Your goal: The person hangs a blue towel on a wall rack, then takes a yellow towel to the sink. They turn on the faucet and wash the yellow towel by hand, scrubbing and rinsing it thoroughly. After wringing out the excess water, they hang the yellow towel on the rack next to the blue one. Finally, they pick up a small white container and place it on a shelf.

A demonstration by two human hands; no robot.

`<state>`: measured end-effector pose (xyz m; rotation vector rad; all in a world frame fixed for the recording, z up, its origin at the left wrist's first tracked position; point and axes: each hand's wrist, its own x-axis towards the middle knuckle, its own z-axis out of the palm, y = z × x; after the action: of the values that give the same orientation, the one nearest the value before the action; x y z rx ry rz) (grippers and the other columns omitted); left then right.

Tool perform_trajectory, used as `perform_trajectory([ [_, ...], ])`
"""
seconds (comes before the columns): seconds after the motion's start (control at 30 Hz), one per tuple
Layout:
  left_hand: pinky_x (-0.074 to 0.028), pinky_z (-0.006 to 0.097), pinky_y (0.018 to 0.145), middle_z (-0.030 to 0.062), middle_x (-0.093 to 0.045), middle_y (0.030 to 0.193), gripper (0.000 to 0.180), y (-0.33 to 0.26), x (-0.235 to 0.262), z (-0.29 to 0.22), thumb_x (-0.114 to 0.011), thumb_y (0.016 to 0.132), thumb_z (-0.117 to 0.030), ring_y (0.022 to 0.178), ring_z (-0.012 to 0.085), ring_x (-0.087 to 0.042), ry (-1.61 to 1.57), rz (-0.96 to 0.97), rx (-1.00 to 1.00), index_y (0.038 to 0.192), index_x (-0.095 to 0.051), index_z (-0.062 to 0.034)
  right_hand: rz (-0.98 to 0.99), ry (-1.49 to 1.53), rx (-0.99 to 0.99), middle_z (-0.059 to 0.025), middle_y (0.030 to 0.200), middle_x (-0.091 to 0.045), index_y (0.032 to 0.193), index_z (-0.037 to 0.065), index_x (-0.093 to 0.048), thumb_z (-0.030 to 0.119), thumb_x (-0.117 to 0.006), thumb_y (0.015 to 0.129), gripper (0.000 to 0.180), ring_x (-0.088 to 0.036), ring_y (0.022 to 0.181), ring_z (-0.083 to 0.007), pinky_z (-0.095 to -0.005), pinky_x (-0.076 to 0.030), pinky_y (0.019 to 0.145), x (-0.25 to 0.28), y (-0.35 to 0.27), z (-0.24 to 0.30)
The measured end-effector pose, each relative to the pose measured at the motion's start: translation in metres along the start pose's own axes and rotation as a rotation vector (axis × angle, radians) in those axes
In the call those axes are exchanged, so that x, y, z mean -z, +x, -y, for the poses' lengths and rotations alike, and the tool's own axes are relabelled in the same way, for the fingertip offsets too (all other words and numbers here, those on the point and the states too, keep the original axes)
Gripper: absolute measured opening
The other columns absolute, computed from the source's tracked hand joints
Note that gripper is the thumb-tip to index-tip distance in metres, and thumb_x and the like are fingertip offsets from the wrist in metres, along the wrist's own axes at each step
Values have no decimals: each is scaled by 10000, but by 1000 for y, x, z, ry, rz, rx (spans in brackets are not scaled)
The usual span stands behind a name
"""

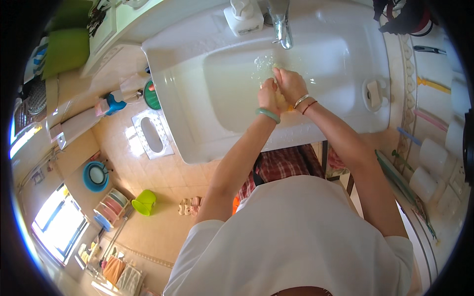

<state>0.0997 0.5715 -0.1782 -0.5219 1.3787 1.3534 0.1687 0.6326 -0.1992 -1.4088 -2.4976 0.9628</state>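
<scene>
Over the white washbasin point(182, 113), both my hands are closed together on a soft, pale yellow cloth-like piece point(281, 102). A small orange patch shows at its lower edge, and its exact kind is hidden by my fingers and wrists. My left hand point(268, 93), with a green bangle at the wrist, grips it from the left. My right hand point(292, 85), with a metal bangle and a red string, is curled against the left one. Bubbles or splashes point(264, 62) glisten just beyond my fingers, below the chrome faucet point(280, 27).
A white pump bottle point(244, 18) stands left of the faucet. A bar of soap point(373, 92) rests in the basin's right-hand dish. Toothbrushes, including a yellow one point(434, 85), lie along the right. On the tiled floor at left are a squat toilet point(140, 129) and a green bucket point(144, 203).
</scene>
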Motion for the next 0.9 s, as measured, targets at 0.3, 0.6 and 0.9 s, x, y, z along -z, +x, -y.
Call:
perform_trajectory([
  [0.3, -410, 334, 595, 5, -465, 737, 152, 14, -4, 6, -551, 809, -237, 666, 148, -455, -3, 5, -9, 803, -465, -111, -12, 16, 78, -172, 673, -604, 723, 57, -542, 266, -432, 937, 319, -595, 633, -367, -470, -465, 549, 9, 12, -13],
  [0.6, -422, 313, 586, 12, -467, 744, 208, 98, 55, 34, -532, 845, -299, 662, 143, -448, 338, 158, -360, 859, -508, -93, -3, 212, 360, -156, 639, -548, 751, 52, -515, 186, -508, 908, 206, -567, 631, -358, -424, -409, 537, 11, -30, 60],
  [0.9, -403, 340, 588, 19, -460, 701, 210, 79, 30, 22, -509, 831, -279, 664, 176, -463, -60, 138, -149, 712, -456, -114, -59, 9, 183, -173, 684, -603, 709, 60, -550, 327, -409, 942, 382, -579, 636, -386, -484, -461, 563, -6, 7, 14],
])
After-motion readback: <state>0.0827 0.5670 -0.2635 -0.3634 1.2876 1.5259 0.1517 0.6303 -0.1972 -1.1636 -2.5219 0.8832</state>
